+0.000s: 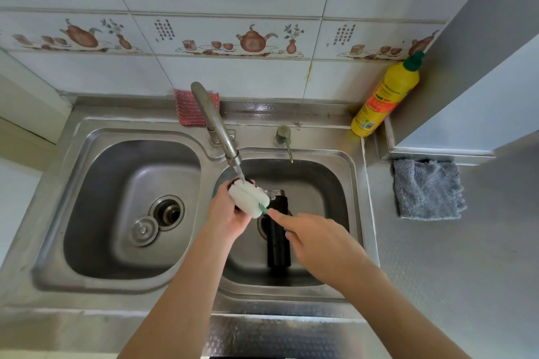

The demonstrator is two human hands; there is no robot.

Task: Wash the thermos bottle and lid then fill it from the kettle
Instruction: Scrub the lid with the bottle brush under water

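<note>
Head view: the left hand (pixel 226 217) curls round a small dark lid (pixel 236 183), mostly hidden behind a white sponge brush head (pixel 248 197), and holds it right under the curved steel tap (pixel 214 122), so the thin stream lands on it, probably to rinse as it is scrubbed. The right hand (pixel 318 237) comes in from five o'clock, forefinger stretched along the brush's green handle (pixel 262 207), the other fingers folded round what I take to be the rest of the handle, though that part is hidden. The black cylindrical thermos bottle (pixel 278 237) lies on its side in the right-hand steel basin (pixel 326 183), mouth toward twelve o'clock, just beneath both hands, parked there while the lid gets its turn. No kettle shows. At two o'clock a yellow detergent bottle (pixel 385 96) leans in the corner; a grey cloth (pixel 427 188) lies at three o'clock.
</note>
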